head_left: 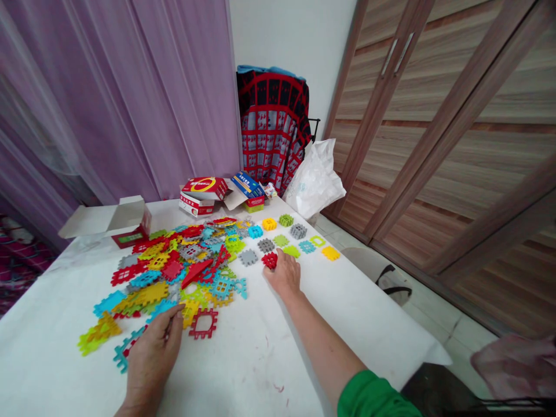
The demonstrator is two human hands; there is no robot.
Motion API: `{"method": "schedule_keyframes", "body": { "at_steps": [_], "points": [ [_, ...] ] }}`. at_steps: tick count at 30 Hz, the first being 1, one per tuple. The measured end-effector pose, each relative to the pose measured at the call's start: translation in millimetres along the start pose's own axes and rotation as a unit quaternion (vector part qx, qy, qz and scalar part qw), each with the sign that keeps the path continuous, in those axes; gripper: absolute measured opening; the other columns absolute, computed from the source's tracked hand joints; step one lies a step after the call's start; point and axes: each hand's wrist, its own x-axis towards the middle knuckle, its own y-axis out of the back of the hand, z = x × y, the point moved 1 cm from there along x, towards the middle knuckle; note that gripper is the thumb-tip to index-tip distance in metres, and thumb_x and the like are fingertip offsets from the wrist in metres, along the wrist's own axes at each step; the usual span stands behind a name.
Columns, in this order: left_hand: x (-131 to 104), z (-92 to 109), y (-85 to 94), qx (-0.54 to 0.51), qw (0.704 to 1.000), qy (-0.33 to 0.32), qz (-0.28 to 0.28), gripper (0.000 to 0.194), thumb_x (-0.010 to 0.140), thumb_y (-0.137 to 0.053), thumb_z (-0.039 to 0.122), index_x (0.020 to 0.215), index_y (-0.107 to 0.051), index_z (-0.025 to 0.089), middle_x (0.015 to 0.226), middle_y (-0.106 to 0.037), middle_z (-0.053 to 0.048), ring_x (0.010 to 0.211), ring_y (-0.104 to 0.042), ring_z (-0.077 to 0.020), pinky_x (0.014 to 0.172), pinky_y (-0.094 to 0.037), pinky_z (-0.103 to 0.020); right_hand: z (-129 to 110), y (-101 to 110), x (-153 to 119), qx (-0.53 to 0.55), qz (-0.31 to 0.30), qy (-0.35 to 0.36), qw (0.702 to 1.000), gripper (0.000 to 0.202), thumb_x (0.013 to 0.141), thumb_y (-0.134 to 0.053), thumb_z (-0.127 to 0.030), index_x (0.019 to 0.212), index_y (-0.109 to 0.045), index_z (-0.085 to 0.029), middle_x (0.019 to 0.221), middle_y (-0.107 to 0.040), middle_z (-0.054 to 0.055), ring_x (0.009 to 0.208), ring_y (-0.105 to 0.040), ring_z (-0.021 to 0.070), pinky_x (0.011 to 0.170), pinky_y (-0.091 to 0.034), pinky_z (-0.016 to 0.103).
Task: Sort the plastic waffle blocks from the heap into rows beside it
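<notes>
Colourful interlocking plastic pieces lie in a mixed pile (174, 266) on the white table (243, 370). My right hand (284, 273) reaches to a red piece (269, 260), its fingers pressed on it beside small sorted groups. Around that hand are a grey stack (265, 245), a light grey piece (248, 258), a green piece (292, 251) and a blue piece (307, 247). At the pile's near edge is my left hand (158, 341), fingers closed together; what they pinch, if anything, is hidden. A red square frame piece (204, 323) lies to its right.
An open box (130, 223) stands at the table's back left. Red (204, 194) and blue (248, 185) boxes are at the back edge, near a white plastic bag (315, 179). Wooden wardrobe doors (425, 116) rise on the right.
</notes>
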Motion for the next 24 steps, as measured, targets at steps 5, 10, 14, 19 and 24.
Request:
{"method": "schedule_keyframes", "body": {
  "at_steps": [5,10,14,19,24],
  "points": [
    [-0.7,-0.9,-0.8,0.002,1.000,-0.003,-0.001,0.036,0.089,-0.044,0.042,0.105,-0.071,0.027,0.098,-0.078,-0.002,0.082,-0.072,-0.0191,0.070,-0.055,-0.027,-0.4,0.2,-0.3,0.006,0.004,0.002,1.000,0.059,0.079,-0.060,-0.034,0.134,-0.050,-0.014,0.118,-0.064,0.015,0.110,-0.054,0.0287,0.090,-0.037,0.038],
    [-0.4,0.8,0.4,0.005,1.000,0.005,-0.002,0.037,0.089,-0.043,0.042,0.105,-0.071,0.026,0.097,-0.078,-0.003,0.081,-0.072,-0.0195,0.068,-0.054,-0.027,-0.8,0.9,-0.2,0.006,0.001,0.001,1.000,0.061,0.079,-0.060,-0.034,0.134,-0.050,-0.013,0.118,-0.065,0.015,0.110,-0.054,0.0292,0.090,-0.037,0.038],
    [-0.6,1.3,0.6,0.008,1.000,0.004,-0.005,0.038,0.089,-0.042,0.043,0.106,-0.071,0.025,0.099,-0.078,-0.004,0.081,-0.072,-0.0194,0.068,-0.054,-0.027,-0.5,1.7,0.0,0.004,0.000,0.004,1.000,0.061,0.079,-0.060,-0.035,0.134,-0.050,-0.013,0.118,-0.064,0.016,0.110,-0.053,0.0293,0.090,-0.037,0.038],
    [-0.4,2.3,1.4,0.006,1.000,-0.006,0.000,0.037,0.089,-0.044,0.041,0.105,-0.072,0.023,0.097,-0.078,-0.004,0.079,-0.072,-0.0192,0.068,-0.055,-0.026,-1.5,3.2,-0.6,0.003,-0.005,0.003,1.000,0.060,0.079,-0.061,-0.034,0.134,-0.050,-0.014,0.119,-0.064,0.016,0.111,-0.053,0.0287,0.091,-0.037,0.038],
    [0.0,3.1,2.9,0.010,1.000,-0.014,0.007,0.035,0.089,-0.045,0.039,0.104,-0.073,0.024,0.091,-0.078,-0.003,0.073,-0.072,-0.0169,0.063,-0.054,-0.023,1.6,-3.3,-1.2,0.036,0.027,0.011,0.999,0.058,0.076,-0.062,-0.032,0.131,-0.053,-0.013,0.116,-0.064,0.016,0.109,-0.054,0.0294,0.090,-0.040,0.040]
  ]
}}
